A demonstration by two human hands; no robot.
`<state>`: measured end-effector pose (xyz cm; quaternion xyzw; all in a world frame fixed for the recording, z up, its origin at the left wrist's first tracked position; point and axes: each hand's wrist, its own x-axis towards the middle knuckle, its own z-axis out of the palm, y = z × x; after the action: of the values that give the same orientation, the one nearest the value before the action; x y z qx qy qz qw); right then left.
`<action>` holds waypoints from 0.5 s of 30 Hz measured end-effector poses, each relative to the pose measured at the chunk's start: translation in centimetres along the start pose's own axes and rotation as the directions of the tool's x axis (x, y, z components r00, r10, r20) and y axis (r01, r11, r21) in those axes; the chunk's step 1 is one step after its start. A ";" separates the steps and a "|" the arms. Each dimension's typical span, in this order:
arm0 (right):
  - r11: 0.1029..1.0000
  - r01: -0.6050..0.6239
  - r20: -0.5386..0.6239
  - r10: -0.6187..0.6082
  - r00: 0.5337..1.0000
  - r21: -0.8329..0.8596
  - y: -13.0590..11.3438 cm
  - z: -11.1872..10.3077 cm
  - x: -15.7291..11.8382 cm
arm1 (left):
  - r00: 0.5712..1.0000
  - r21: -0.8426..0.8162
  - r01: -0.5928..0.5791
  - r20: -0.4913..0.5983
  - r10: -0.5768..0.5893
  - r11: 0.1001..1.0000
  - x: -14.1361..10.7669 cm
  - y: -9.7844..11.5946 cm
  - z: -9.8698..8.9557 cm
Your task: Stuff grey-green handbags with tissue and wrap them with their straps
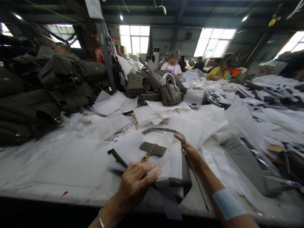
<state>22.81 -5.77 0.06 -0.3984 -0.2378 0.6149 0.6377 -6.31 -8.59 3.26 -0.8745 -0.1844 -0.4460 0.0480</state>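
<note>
A dark olive handbag point(186, 177) lies at the table's front edge, partly covered by white paper sheets point(174, 158). Its flap tab point(153, 148) with a gold clasp rests over the paper, and its wrapped handle point(163, 129) arches behind. My left hand point(139, 180), fingers spread, presses on the paper just below the clasp. At the bag's right side my right hand point(190, 150) has its fingers around the handle's end near a metal ring, the index finger stretched out. A thin dark strap point(196, 180) hangs beside the right wrist.
Olive bags point(68, 82) are heaped at the left. White sheets point(187, 123) spread across the table. A grey tray-like piece with handwritten marks point(247, 161) lies at the right. Farther back stand a finished-looking bag point(171, 93) and a person in a purple apron point(172, 66).
</note>
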 end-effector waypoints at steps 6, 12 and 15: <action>0.961 0.133 0.141 -0.101 0.985 -0.241 0.3 -0.7 2.9 | 1.000 0.005 0.003 0.001 -0.003 1.000 0.0 0.1 0.2; 0.966 0.152 0.062 -0.142 0.988 -0.210 1.1 -0.6 4.2 | 1.000 0.012 -0.001 0.002 0.001 1.000 -0.2 0.1 0.4; 0.998 0.033 0.079 -0.029 0.996 -0.054 1.5 0.5 4.0 | 1.000 0.000 0.018 0.015 -0.018 1.000 -0.1 0.0 0.4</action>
<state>22.08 -1.88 -1.58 -0.3876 -0.2857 0.6132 0.6262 -6.05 -8.49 2.89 -0.8761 -0.1925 -0.4399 0.0426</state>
